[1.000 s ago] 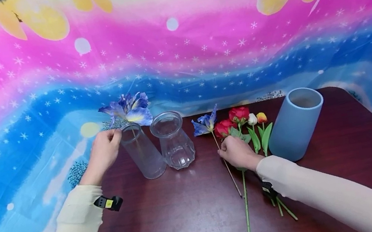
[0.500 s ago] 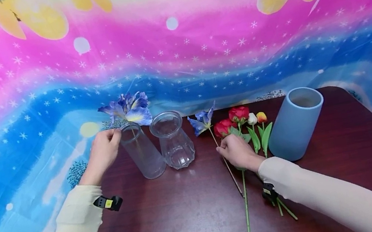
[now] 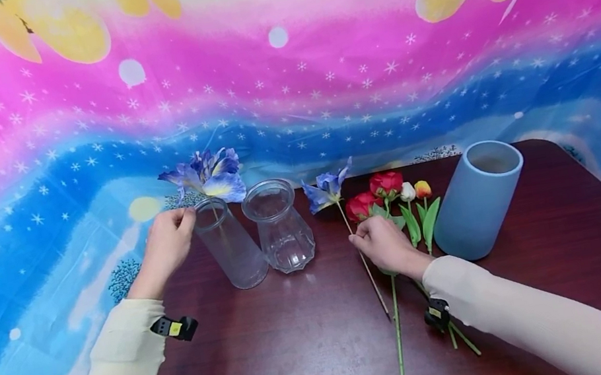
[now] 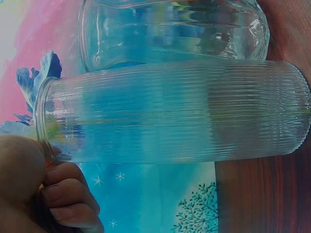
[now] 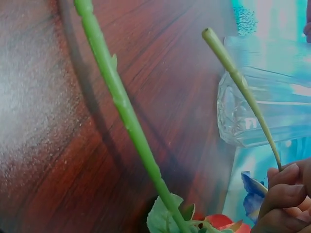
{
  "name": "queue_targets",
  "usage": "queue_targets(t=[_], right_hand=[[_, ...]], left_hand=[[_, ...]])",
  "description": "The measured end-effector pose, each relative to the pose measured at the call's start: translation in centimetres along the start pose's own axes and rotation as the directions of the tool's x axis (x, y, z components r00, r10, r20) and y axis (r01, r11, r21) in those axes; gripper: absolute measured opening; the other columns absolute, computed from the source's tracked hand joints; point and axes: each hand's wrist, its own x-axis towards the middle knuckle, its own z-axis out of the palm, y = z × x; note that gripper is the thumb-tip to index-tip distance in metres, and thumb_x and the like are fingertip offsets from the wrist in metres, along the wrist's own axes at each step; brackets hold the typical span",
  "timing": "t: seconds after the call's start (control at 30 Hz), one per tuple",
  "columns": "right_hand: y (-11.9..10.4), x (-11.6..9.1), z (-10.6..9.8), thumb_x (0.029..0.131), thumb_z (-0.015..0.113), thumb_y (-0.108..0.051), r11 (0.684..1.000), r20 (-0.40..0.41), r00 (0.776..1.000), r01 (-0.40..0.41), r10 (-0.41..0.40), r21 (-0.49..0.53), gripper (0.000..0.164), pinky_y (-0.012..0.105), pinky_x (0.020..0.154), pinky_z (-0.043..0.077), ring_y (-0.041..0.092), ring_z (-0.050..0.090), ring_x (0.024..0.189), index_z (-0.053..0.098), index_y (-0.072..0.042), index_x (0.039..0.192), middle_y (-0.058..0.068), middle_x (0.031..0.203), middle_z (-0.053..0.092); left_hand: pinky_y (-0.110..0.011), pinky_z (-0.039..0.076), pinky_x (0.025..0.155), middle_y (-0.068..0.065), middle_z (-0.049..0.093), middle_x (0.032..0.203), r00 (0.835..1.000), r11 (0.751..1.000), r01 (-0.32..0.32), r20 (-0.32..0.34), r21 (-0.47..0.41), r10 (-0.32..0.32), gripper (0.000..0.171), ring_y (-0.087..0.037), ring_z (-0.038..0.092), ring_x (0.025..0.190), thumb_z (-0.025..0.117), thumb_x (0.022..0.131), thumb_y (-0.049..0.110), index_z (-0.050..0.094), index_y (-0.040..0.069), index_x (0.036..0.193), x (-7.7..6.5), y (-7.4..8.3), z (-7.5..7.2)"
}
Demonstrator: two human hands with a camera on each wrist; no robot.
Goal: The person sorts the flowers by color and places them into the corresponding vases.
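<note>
From my end I had the left hand (image 3: 170,240) pinching the rim of a tall ribbed glass vase (image 3: 236,252), which stood upright on the dark reddish-brown worktop (image 3: 307,360). A blue-purple iris (image 3: 208,175) stood in that vase, its bloom above the rim and its stem showing through the glass as a thin line in the left wrist view. Just beside it, to the right, was a clear flared vase (image 3: 286,243); whether the two touched I couldn't tell. I had the right hand (image 3: 383,243) pinching the stem of a second blue iris (image 3: 326,191) between thumb and fingers, bloom pointing away from me and the bare stem end slanting back toward the near side. I couldn't tell whether that end touched the worktop. Close by the right hand, partly behind it, lay two red blooms (image 3: 374,196), with a green stem (image 3: 397,338) running out toward me. To their right lay a white tulip (image 3: 407,193) and an orange-yellow tulip (image 3: 423,190) with green leaves, and past those stood a blue-grey vase (image 3: 476,210). A pink and blue snowflake cloth (image 3: 284,96) hung behind everything.
</note>
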Motion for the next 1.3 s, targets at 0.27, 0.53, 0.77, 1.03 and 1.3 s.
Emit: queue_targets(t=[0.27,0.53,0.77,1.03,1.3], right_hand=[[-0.4,-0.3,-0.4,0.100,0.062,-0.019,0.998,-0.043,0.998,0.039,-0.037,0.046,0.033,0.025,0.049,0.030,0.010,0.034,0.045,0.065,-0.008,0.069,-0.007,0.049,0.036],[-0.7,-0.5,-0.6,0.100,0.062,-0.020,0.996,-0.087,0.995,0.054,-0.048,0.067,0.031,0.025,0.050,0.032,0.010,0.034,0.046,0.067,-0.009,0.072,-0.007,0.049,0.036],[-0.9,-0.8,-0.6,0.100,0.062,-0.021,0.995,-0.126,0.991,0.064,-0.054,0.075,0.029,0.025,0.050,0.033,0.009,0.038,0.047,0.069,-0.010,0.074,-0.007,0.050,0.041],[-1.5,-1.2,-0.9,0.100,0.062,-0.019,0.987,-0.174,0.983,0.088,-0.065,0.131,0.026,0.024,0.052,0.035,0.009,0.039,0.050,0.067,-0.009,0.077,-0.005,0.055,0.047],[-2.2,-1.4,-1.1,0.100,0.063,-0.018,0.975,-0.224,0.968,0.151,-0.113,0.164,0.023,0.024,0.053,0.035,0.008,0.038,0.049,0.068,-0.011,0.079,-0.004,0.057,0.050]], left_hand=[[-0.032,0.031,0.052,0.001,0.033,0.056,1.000,1.000,0.006,0.005,-0.002,-0.006,0.051,-0.019,0.034,0.050,0.035,0.109,0.039,0.037,0.013,0.066,0.0,0.0,0.0],[-0.032,0.031,0.051,0.002,0.033,0.055,1.000,1.000,0.006,0.010,-0.008,-0.006,0.051,-0.019,0.033,0.049,0.034,0.109,0.040,0.037,0.013,0.066,0.0,0.0,-0.1],[-0.032,0.032,0.052,0.002,0.033,0.056,1.000,1.000,0.009,0.007,-0.002,-0.009,0.052,-0.019,0.034,0.050,0.034,0.109,0.041,0.037,0.013,0.066,0.0,0.1,0.0],[-0.032,0.031,0.052,0.002,0.033,0.056,1.000,1.000,0.010,-0.004,0.002,-0.010,0.051,-0.019,0.034,0.050,0.035,0.109,0.040,0.037,0.013,0.066,0.0,0.0,0.1],[-0.032,0.031,0.052,0.002,0.032,0.055,1.000,1.000,0.010,-0.004,-0.004,-0.010,0.052,-0.019,0.034,0.050,0.034,0.109,0.041,0.037,0.013,0.065,0.0,0.1,0.1]])
